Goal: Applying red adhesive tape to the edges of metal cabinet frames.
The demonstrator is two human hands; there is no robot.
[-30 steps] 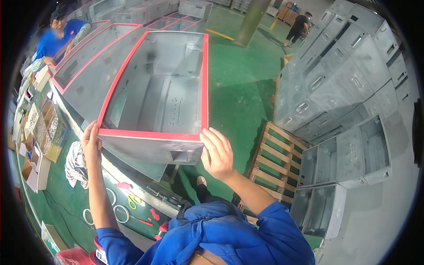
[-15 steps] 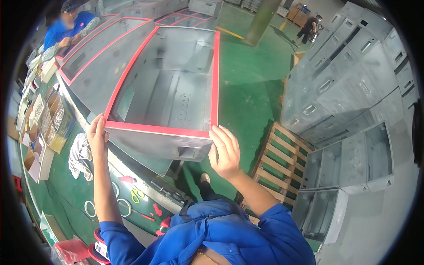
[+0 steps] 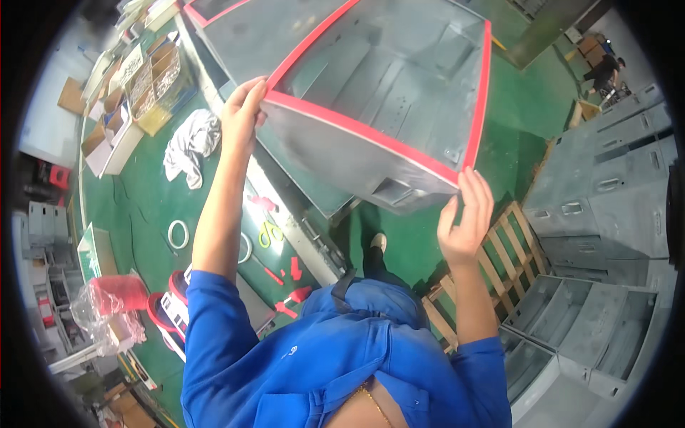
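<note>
At the far left of the frame, open cardboard boxes (image 3: pixel 118 132) sit on the green floor, and lower left lies a crumpled clear plastic bag with red contents (image 3: pixel 114 307). A little to the right, a white rag (image 3: pixel 191 143) lies bunched on the floor, with a white ring (image 3: pixel 178 233) below it. A long green-topped workbench (image 3: pixel 278 221) runs diagonally through the middle, carrying yellow-handled scissors (image 3: pixel 269 233) and red strips (image 3: pixel 292 267).

The left hand (image 3: pixel 241 118), upper centre-left, is wrapped around the near left corner of a large grey sheet-metal cabinet shell with red edge trim (image 3: pixel 392 93), fingers curled over the red rim and thumb against the outer grey wall. The cabinet fills the upper middle of the frame, open side facing the viewer, tilted, raised above the workbench; its inner dividers show.

The right hand (image 3: pixel 465 217), right of centre, meets the cabinet's near right corner: fingers extended upward and close together, fingertips touching the red trim, the palm open and facing the cabinet. Both arms wear blue sleeves.

Below the right hand a wooden pallet (image 3: pixel 499 257) lies on the floor. Along the right edge stand rows of grey metal lockers (image 3: pixel 606 192), some lying open-faced at lower right. In the upper right corner, another person in dark clothes (image 3: pixel 605 71) bends over.
</note>
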